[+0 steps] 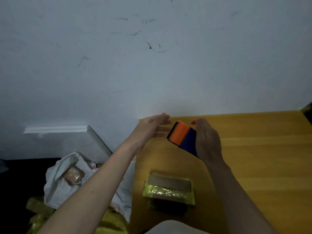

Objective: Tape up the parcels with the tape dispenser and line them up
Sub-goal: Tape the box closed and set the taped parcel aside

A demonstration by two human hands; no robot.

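My right hand grips a blue and orange tape dispenser above the far left part of the yellow table. My left hand is stretched out flat just left of the dispenser's orange end, fingers straight, with a faint strip of clear tape seeming to run between them. A brown parcel wrapped in yellowish tape lies on the table near me, below both hands.
Left of the table, on the floor, a white sack holds another brown parcel. Yellow-green plastic lies beside it. A white wall rises right behind the table.
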